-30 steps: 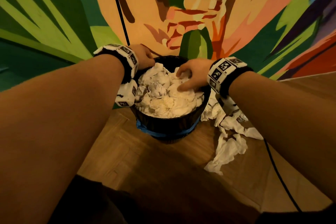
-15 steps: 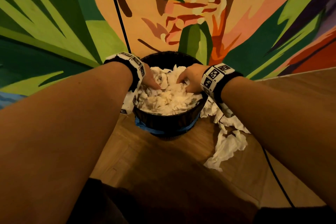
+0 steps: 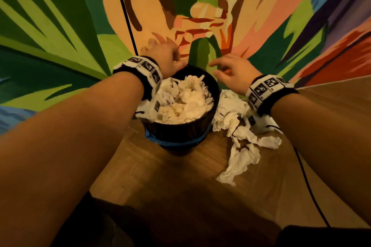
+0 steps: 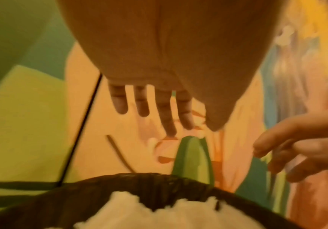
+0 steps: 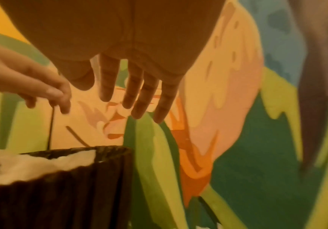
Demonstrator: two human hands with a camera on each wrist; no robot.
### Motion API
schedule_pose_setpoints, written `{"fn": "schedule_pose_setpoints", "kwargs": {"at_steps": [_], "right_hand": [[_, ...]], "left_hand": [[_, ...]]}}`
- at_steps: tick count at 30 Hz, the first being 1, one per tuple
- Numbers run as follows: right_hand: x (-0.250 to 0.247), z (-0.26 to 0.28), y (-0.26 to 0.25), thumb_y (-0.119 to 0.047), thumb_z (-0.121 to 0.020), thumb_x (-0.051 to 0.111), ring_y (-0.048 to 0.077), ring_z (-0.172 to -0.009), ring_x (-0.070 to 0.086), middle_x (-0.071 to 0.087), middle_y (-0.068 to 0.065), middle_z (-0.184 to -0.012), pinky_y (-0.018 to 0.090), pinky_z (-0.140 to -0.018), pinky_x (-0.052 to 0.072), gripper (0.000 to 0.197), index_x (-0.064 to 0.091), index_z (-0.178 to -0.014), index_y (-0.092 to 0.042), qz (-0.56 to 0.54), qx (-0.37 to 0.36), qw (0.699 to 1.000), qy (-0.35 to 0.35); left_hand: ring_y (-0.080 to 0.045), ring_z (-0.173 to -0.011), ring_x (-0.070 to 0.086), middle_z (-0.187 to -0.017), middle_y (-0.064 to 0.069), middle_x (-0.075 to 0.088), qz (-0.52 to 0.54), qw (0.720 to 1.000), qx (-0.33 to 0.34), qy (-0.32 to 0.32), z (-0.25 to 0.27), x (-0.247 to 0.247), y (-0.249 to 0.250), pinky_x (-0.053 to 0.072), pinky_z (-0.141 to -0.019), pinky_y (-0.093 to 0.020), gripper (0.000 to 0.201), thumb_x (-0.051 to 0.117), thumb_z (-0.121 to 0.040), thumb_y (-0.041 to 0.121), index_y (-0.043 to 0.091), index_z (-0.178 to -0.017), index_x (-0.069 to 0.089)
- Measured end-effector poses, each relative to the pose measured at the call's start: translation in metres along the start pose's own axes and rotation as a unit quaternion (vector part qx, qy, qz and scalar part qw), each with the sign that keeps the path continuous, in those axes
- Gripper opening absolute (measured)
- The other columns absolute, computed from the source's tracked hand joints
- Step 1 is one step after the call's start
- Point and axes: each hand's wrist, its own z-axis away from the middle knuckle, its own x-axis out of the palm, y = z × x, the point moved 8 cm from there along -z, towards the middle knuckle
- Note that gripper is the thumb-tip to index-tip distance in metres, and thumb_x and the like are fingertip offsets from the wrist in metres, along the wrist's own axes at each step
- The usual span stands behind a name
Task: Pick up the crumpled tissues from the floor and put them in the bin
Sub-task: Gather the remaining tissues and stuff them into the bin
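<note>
**Black bin heaped to the rim; loose tissues remain on floor**

Black ribbed bin stands on the wooden floor at centre frame, against a painted mural wall. White crumpled tissues in the bin rise level with or above the rim.

Left to right: the left hand hovers above the bin's rim at about 11 o'clock, fingers straight and spread, holding nothing; the left wrist view confirms bare fingers. The right hand hangs just past the rim at about 2 o'clock, fingers loosely extended and apart, likewise empty. Tissues on the floor lie in a trail at 3 to 5 o'clock of the bin, the nearest touching its side.

Risk, as judged: the bin looks close to capacity. Further tissues set on the heap may slide off over the rim, and a push to compact them could tip the bin if applied off-centre.

Surroundings: a black cable runs down the wall behind the bin at 12 o'clock; a second cable lies on the floor at 4 o'clock, just beside the loose tissues, and could snag a reaching hand.
</note>
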Motion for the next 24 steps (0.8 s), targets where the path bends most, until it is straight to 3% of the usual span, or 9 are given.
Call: {"fn": "schedule_pose_setpoints", "kwargs": {"at_steps": [2,4,6,7,10,15,20,24], "right_hand": [[-0.007,0.016,0.030,-0.032,-0.097,0.051,0.019,-0.101,0.056,0.059,0.003,-0.115,0.030,-0.092,0.042,0.029,0.062,-0.123,-0.025,0.011,0.050,0.999,0.018],[-0.005,0.036,0.062,-0.029,-0.096,0.053,0.023,-0.100,0.057,0.060,0.006,-0.112,0.032,-0.091,0.043,0.028,0.064,-0.121,-0.022,0.028,0.106,0.994,0.014],[0.007,0.059,0.091,-0.026,-0.095,0.054,0.024,-0.098,0.057,0.060,0.008,-0.112,0.034,-0.090,0.044,0.027,0.065,-0.118,-0.021,0.044,0.155,0.987,-0.015],[0.015,0.071,0.105,-0.025,-0.094,0.054,0.024,-0.096,0.057,0.061,0.010,-0.112,0.033,-0.088,0.044,0.026,0.065,-0.116,-0.020,0.055,0.174,0.983,-0.036],[0.042,0.106,0.138,-0.023,-0.092,0.056,0.027,-0.099,0.059,0.064,0.010,-0.117,0.033,-0.086,0.044,0.027,0.064,-0.118,-0.021,0.078,0.228,0.965,-0.100],[0.096,0.164,0.172,-0.029,-0.095,0.054,0.024,-0.110,0.057,0.061,0.003,-0.125,0.033,-0.094,0.047,0.028,0.063,-0.121,-0.031,0.081,0.312,0.924,-0.205],[0.159,0.212,0.181,-0.025,-0.092,0.058,0.020,-0.103,0.058,0.055,0.001,-0.132,0.029,-0.080,0.052,0.041,0.054,-0.128,-0.044,0.007,0.380,0.881,-0.281],[0.207,0.243,0.176,-0.026,-0.092,0.058,0.028,-0.128,0.048,0.032,0.003,-0.154,0.037,-0.098,0.050,0.064,0.030,-0.144,-0.050,-0.040,0.414,0.841,-0.346]], "left_hand": [[-0.030,-0.112,0.049,-0.100,0.003,0.063,0.066,0.994,0.065,0.055,0.004,-0.010,0.045,0.039,-0.099,-0.050,0.019,0.050,-0.091,0.044,0.028,-0.095,0.059],[-0.018,-0.092,0.058,-0.096,0.004,0.065,0.136,0.979,0.142,0.055,0.013,-0.007,0.098,0.050,-0.087,-0.040,0.016,0.049,-0.092,0.034,0.025,-0.100,0.060],[-0.009,-0.073,0.059,-0.092,0.004,0.067,0.186,0.962,0.200,0.016,0.026,0.010,0.145,0.053,-0.072,-0.030,0.014,0.052,-0.092,0.028,0.024,-0.102,0.061],[-0.010,-0.071,0.059,-0.090,0.003,0.067,0.196,0.954,0.225,-0.007,0.033,0.024,0.166,0.053,-0.070,-0.031,0.013,0.053,-0.092,0.026,0.023,-0.100,0.062],[-0.019,-0.082,0.063,-0.092,0.000,0.068,0.190,0.943,0.254,-0.099,0.051,0.082,0.203,0.053,-0.075,-0.034,0.012,0.054,-0.091,0.025,0.024,-0.099,0.064],[-0.023,-0.097,0.061,-0.105,-0.004,0.066,0.153,0.942,0.159,-0.253,0.077,0.201,0.192,0.046,-0.077,-0.026,0.020,0.055,-0.092,0.026,0.023,-0.107,0.066],[-0.029,-0.112,0.057,-0.126,-0.009,0.059,0.110,0.932,0.053,-0.342,0.122,0.298,0.158,0.047,-0.094,-0.032,0.035,0.057,-0.091,0.030,0.019,-0.124,0.056],[-0.033,-0.128,0.046,-0.144,-0.013,0.044,0.134,0.899,-0.054,-0.413,0.157,0.350,0.143,0.040,-0.106,-0.043,0.073,0.066,-0.087,0.043,0.023,-0.147,0.030]]}}
